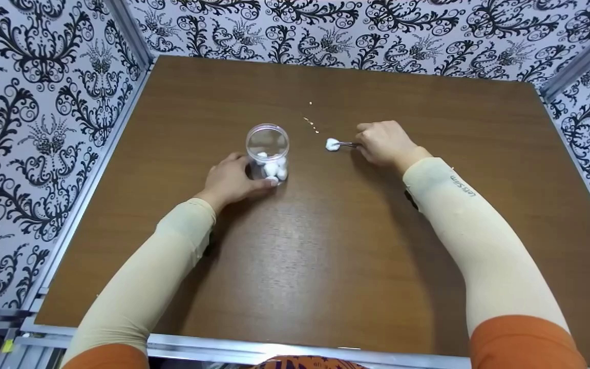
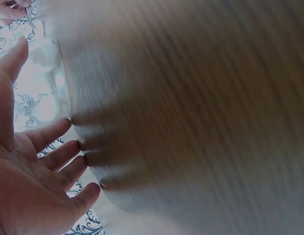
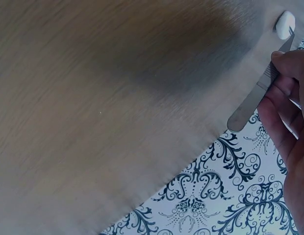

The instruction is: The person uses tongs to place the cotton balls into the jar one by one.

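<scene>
A clear plastic jar (image 1: 268, 154) with several white cotton balls inside stands upright on the table, its mouth uncovered. My left hand (image 1: 233, 179) holds it low down, thumb across the front and fingers at the left side. In the left wrist view, that hand's fingertips (image 2: 63, 128) are spread near the tabletop beside the jar (image 2: 41, 78). To the right, my right hand (image 1: 384, 142) pinches metal tweezers (image 3: 250, 106) between thumb and fingers. A single cotton ball (image 1: 332, 144) is at the tweezers' tips; whether it touches the table is unclear.
Small pale bits (image 1: 311, 123) lie scattered on the brown wooden table (image 1: 295, 246) behind the cotton ball. Black-and-white patterned walls (image 1: 325, 36) border the table at the back and both sides. A metal rail (image 1: 233, 348) runs along the front edge.
</scene>
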